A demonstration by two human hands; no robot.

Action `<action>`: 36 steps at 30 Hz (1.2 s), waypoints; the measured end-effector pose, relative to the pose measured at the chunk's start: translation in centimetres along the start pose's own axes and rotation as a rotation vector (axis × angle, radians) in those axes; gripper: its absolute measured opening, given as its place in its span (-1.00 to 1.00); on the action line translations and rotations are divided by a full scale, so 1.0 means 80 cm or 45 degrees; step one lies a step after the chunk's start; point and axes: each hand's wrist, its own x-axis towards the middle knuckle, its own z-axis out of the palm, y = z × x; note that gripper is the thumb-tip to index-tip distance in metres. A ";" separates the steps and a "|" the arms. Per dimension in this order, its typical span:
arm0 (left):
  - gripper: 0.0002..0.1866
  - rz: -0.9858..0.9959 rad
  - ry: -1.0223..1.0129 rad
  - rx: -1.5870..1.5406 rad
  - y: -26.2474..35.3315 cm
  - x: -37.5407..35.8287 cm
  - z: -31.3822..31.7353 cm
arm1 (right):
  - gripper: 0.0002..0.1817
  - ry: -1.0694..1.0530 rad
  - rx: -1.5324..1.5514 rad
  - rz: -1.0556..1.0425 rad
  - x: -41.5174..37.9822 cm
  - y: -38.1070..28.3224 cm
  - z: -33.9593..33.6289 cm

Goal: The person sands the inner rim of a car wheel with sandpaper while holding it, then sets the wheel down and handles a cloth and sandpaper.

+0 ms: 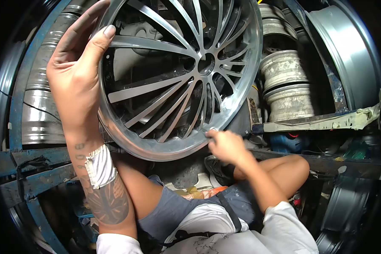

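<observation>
A blue left rack [20, 97] holds shiny rims [40, 116], and a right rack [335, 86] holds stacked, dull rims [287, 67]. Between them, a spoked wheel [194, 75] stands before a seated person's bent legs [283, 167]. The raised left hand [77, 70] clasps its edge, thumb in front; the right hand [226, 146] curls at its lower lip, its grip too blurred to tell.

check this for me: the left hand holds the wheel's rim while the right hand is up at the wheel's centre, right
The right hand's place is wrong: in the head view, the right hand is at the lower part of the wheel's rim. The left hand does hold the rim.
</observation>
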 end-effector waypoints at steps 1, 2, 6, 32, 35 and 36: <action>-0.60 -0.023 0.016 -0.015 0.002 -0.001 0.001 | -0.61 -0.039 0.008 -0.012 -0.007 -0.015 0.000; -0.60 -0.053 0.017 -0.030 0.006 -0.003 0.002 | -0.60 -0.005 0.150 -0.037 0.003 0.011 0.011; -0.61 -0.039 0.025 -0.026 0.006 -0.003 0.004 | -0.58 -0.012 0.128 0.031 0.013 0.014 -0.001; -0.51 -0.187 -0.031 -0.146 0.024 -0.005 0.004 | -0.66 -0.046 -0.019 -0.018 0.034 -0.005 -0.009; -0.50 -0.206 -0.059 -0.081 0.029 -0.010 0.002 | -0.66 -0.094 0.131 -0.034 0.042 0.013 -0.024; -0.50 -0.179 -0.071 -0.007 0.029 -0.010 0.000 | -0.67 -0.075 0.196 0.010 0.050 0.020 -0.032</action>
